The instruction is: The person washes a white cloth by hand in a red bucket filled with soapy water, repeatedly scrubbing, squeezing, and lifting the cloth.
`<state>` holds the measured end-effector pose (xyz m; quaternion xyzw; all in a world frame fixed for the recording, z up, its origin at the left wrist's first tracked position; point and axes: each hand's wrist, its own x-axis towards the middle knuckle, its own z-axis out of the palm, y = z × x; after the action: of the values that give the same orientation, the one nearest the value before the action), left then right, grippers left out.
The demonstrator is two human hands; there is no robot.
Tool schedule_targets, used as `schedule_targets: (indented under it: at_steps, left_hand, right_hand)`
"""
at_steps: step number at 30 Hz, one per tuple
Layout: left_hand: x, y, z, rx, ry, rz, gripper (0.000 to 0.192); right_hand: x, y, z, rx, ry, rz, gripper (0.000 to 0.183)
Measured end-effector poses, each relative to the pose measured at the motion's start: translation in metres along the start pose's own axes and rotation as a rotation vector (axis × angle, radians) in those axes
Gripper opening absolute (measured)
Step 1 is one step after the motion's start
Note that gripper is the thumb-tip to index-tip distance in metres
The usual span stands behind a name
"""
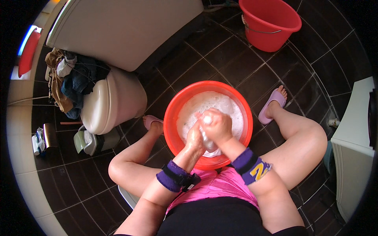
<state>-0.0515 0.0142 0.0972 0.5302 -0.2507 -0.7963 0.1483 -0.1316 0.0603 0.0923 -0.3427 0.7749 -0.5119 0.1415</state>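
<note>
A red plastic basin (248, 118) stands on the floor between my legs, holding sudsy water (192, 103). Over its middle, my left hand (196, 135) and my right hand (217, 125) press together around a wet white cloth (209, 144), which hangs down towards the basin's near side. The right hand's fingers are curled, with white foam on them. My left hand lies against the cloth from the left; its fingertips are partly hidden, so its grip is not fully seen.
A red bucket (265, 35) with a wire handle stands at the far right. Clothes (78, 76) lie heaped on a closed toilet (100, 109) at left, beside a small bin (88, 143). A white bathtub (127, 29) is beyond. At right stands a white cabinet-like unit (351, 129).
</note>
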Motion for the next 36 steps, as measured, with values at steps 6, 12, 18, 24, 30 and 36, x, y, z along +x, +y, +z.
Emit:
schedule_targets:
  at_steps: [6, 12, 18, 24, 30, 36]
  left_hand:
    - [0.041, -0.03, -0.068, -0.457, -0.633, 0.173, 0.036]
    - [0.013, 0.008, -0.021, -0.09, -0.137, -0.052, 0.036]
    - [0.018, 0.041, -0.054, -0.186, -0.34, -0.075, 0.04]
    - [0.02, 0.041, -0.071, 0.191, -0.305, 0.27, 0.02]
    - [0.015, 0.038, -0.074, 0.532, -0.55, 0.517, 0.022]
    - [0.019, 0.027, -0.069, 0.597, -0.459, 0.259, 0.022]
  right_hand:
    - [-0.027, -0.032, 0.011, 0.127, -0.052, -0.155, 0.015]
    - [0.003, 0.026, 0.013, 0.119, -0.091, 0.165, 0.028]
    - [0.029, 0.041, -0.011, 0.538, -0.077, 0.216, 0.04]
    - [0.028, 0.037, -0.017, 0.552, -0.136, 0.23, 0.033]
    - [0.026, 0.044, -0.019, 0.858, -0.147, 0.295, 0.026]
    - [0.025, 0.039, -0.022, 1.076, -0.222, 0.398, 0.043]
